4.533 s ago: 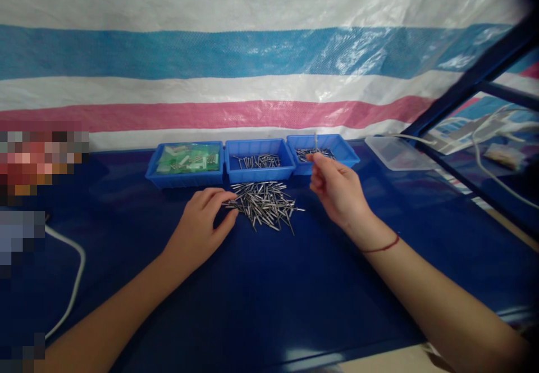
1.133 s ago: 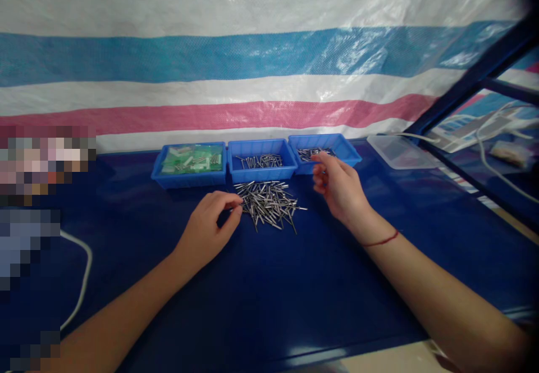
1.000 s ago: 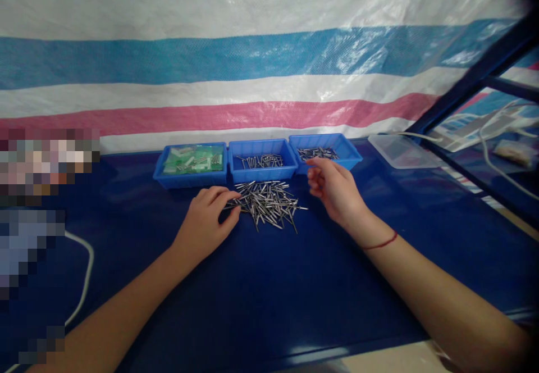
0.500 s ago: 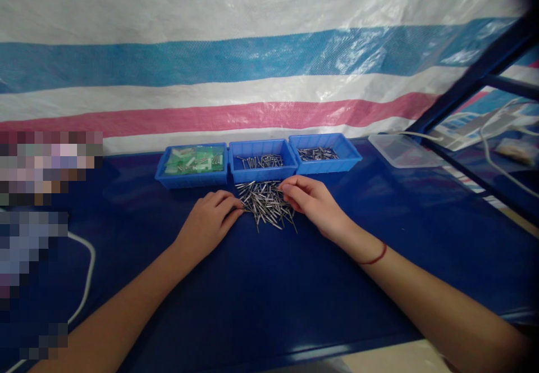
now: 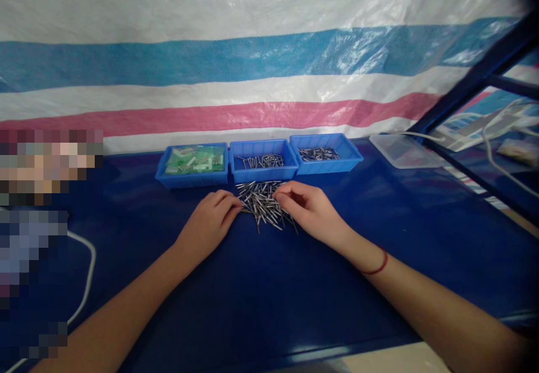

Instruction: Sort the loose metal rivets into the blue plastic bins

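Observation:
A loose pile of thin metal pins [image 5: 263,207] lies on the dark blue table [image 5: 252,300]. At the pile's left edge is my left hand [image 5: 213,215], its thumb and forefinger pinched together; what they hold is too small to name. My right hand [image 5: 309,210] reaches over the pile's right side, fingertips closed in a pinch among the pins, and I cannot make out what is between them. Behind the pile stand a middle blue bin [image 5: 264,172] and a right blue bin [image 5: 330,166], both with metal pins inside.
The left blue bin [image 5: 193,180] holds a green bag with small parts. A clear plastic lid [image 5: 406,153] lies at the back right beside a dark metal frame [image 5: 467,95]. A white cable [image 5: 90,266] curves at the left. A striped sheet [image 5: 252,53] hangs behind.
My right hand has moved slightly left and toward me over the pile, its fingertips lower in the view. My left hand has stayed nearly in place.

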`<move>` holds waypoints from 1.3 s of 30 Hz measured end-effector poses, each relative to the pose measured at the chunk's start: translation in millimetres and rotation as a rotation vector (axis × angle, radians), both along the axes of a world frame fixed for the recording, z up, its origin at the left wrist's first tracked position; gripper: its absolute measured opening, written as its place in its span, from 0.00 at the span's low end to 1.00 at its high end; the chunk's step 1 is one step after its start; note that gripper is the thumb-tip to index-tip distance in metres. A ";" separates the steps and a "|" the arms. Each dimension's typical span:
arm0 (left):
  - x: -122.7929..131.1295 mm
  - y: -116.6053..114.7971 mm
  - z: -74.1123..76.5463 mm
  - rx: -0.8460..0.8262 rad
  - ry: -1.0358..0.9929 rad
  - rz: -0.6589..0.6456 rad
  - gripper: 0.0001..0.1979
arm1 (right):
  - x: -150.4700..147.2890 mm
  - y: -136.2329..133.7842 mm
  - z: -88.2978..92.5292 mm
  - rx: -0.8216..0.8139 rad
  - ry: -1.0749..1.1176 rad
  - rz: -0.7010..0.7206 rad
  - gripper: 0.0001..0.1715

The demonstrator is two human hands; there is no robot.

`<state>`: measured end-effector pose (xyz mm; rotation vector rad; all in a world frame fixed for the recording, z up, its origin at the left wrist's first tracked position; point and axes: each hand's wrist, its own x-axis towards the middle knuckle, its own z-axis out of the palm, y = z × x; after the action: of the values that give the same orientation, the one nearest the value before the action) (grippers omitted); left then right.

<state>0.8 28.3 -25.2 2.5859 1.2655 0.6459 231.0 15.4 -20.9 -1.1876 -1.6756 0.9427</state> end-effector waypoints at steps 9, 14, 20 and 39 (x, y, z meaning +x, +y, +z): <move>-1.3 0.5 0.7 -0.010 0.086 -0.001 0.09 | -5.2 -8.9 7.1 0.143 -0.185 0.085 0.08; -1.4 1.9 0.4 -0.037 0.041 -0.002 0.08 | -8.4 -11.3 6.0 0.203 -0.240 0.118 0.08; 11.9 -12.6 11.2 -0.161 -0.270 -0.019 0.06 | -15.1 -17.7 2.8 0.257 -0.167 0.065 0.05; 23.8 -26.5 19.4 -0.395 -0.409 -0.020 0.05 | -19.5 -26.3 9.1 0.265 0.007 0.058 0.05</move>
<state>24.6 1.9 -5.7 2.0184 1.0988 0.7804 211.5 -10.9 -11.8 -0.9622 -1.7749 0.7305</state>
